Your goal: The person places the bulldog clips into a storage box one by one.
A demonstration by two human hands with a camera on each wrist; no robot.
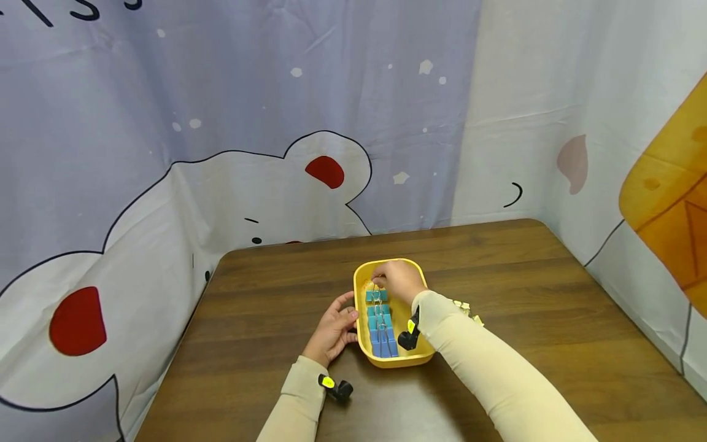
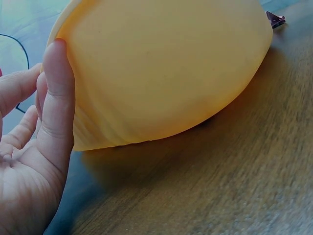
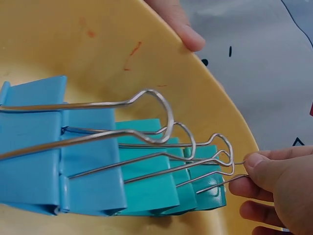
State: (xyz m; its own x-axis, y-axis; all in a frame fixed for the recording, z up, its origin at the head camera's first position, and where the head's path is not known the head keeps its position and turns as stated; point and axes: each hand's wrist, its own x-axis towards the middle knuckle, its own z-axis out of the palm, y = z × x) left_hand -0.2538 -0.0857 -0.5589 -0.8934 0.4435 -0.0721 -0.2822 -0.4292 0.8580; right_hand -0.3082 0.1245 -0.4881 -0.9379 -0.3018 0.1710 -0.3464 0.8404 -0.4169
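Observation:
A yellow plastic bin sits on the table with a row of large binder clips inside: blue clips at the near end and teal clips toward the far end. Reaching over the bin, my right hand pinches the wire handle of the farthest teal binder clip between thumb and finger. My left hand rests against the bin's left side, its thumb on the outer wall near the rim and its fingers extended. The bin's right interior is partly hidden by my right arm.
Small pale yellow pieces lie on the wooden table just right of the bin, partly behind my right sleeve. A dark clip shows beyond the bin in the left wrist view. A printed curtain hangs behind the table.

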